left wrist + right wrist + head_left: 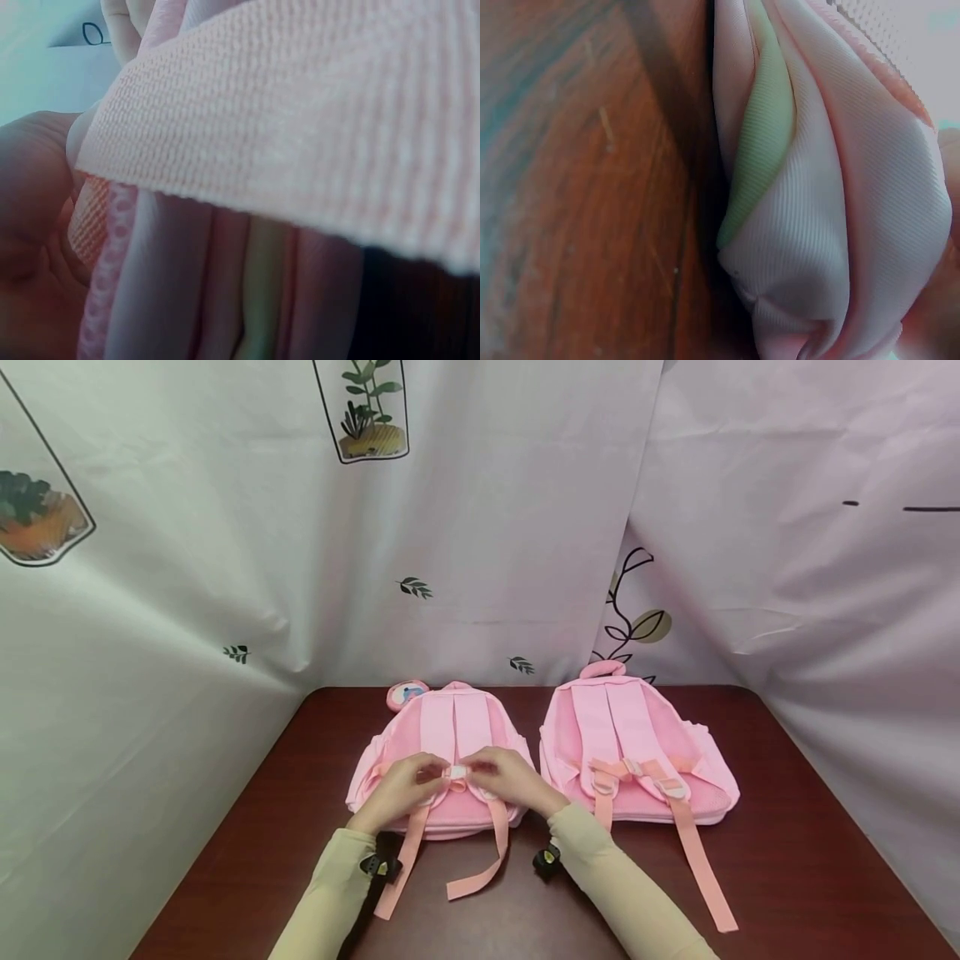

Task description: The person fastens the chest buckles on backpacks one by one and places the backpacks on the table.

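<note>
A pink backpack [472, 810] lies on the table at left centre, its back panel and shoulder straps facing up. Between those straps is a small white buckle [457, 772] on peach webbing. From the left side, my left hand [399, 789] pinches the buckle with its fingertips. My right hand [513, 779] pinches it from the other side. Peach webbing [285, 120] fills much of the left wrist view and hides part of the bag. In the right wrist view, pink and green fabric folds [802, 202] cover most of the hand.
A second pink backpack [697, 777] lies close on the right, with its peach strap [701, 868] trailing towards the front. Behind the left bag sits a round pink charm [407, 695]. White printed cloth [480, 527] hangs behind the dark red table [795, 852].
</note>
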`<act>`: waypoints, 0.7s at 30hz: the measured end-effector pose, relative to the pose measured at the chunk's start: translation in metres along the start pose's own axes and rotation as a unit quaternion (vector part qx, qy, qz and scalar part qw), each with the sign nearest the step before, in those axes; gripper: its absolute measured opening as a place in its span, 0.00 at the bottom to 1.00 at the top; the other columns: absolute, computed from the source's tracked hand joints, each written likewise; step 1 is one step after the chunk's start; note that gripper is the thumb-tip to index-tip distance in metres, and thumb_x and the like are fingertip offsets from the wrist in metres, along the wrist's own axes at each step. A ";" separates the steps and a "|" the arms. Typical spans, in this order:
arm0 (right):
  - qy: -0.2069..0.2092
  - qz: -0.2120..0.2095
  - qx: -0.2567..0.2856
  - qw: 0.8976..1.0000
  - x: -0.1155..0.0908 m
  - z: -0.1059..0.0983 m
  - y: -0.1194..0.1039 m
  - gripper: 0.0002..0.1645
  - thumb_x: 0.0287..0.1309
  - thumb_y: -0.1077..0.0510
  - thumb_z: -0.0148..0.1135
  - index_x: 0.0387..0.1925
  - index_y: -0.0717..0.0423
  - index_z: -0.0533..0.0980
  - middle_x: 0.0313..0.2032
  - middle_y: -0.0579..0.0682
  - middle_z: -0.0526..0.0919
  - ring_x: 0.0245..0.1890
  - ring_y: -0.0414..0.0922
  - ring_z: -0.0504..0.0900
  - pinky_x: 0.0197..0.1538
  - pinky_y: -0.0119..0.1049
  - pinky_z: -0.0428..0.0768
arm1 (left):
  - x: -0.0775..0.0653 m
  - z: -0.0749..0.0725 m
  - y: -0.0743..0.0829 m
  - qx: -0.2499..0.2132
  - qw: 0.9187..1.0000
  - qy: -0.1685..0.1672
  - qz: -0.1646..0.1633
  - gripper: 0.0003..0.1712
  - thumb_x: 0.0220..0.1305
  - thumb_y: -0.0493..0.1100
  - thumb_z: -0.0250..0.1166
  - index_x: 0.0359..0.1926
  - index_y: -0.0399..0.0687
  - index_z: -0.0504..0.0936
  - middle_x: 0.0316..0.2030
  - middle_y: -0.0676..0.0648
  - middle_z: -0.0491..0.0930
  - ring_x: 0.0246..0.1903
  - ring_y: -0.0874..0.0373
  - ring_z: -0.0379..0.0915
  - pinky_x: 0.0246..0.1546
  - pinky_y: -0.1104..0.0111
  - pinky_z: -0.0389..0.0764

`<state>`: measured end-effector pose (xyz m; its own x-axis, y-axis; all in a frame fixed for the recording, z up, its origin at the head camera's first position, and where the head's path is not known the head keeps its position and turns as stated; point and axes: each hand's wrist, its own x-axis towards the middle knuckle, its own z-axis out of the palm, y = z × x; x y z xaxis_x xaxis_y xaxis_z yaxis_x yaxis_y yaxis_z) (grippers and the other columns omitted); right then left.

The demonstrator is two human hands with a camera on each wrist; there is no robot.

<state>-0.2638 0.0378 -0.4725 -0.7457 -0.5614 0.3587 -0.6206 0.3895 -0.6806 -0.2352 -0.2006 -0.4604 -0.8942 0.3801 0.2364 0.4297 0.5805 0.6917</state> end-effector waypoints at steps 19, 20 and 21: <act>0.047 0.030 0.040 0.998 -0.034 -0.053 -0.012 0.17 0.68 0.55 0.65 0.56 0.54 0.82 0.53 0.48 0.84 0.56 0.48 0.79 0.61 0.53 0.75 | -0.003 -0.010 0.008 -0.005 0.999 0.041 -0.018 0.21 0.64 0.44 0.71 0.56 0.41 0.83 0.52 0.45 0.83 0.55 0.49 0.78 0.61 0.52 0.74; 0.055 0.029 0.035 0.997 -0.037 -0.060 -0.012 0.17 0.68 0.55 0.65 0.56 0.54 0.82 0.53 0.48 0.84 0.56 0.48 0.79 0.61 0.53 0.75 | -0.003 -0.011 0.009 0.000 0.999 0.042 -0.019 0.20 0.65 0.44 0.71 0.56 0.41 0.83 0.52 0.45 0.82 0.56 0.49 0.77 0.61 0.51 0.74; 0.064 0.025 0.025 0.997 -0.039 -0.066 -0.012 0.17 0.68 0.55 0.65 0.56 0.54 0.82 0.53 0.48 0.84 0.56 0.49 0.79 0.61 0.53 0.75 | -0.004 -0.013 0.009 0.004 0.999 0.045 -0.020 0.20 0.66 0.44 0.70 0.57 0.42 0.83 0.53 0.45 0.82 0.57 0.48 0.77 0.61 0.50 0.73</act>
<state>-0.2437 0.1033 -0.4365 -0.8021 -0.4428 0.4008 -0.5717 0.3752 -0.7296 -0.2296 -0.2058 -0.4457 -0.9183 0.2904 0.2691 0.3939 0.6005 0.6959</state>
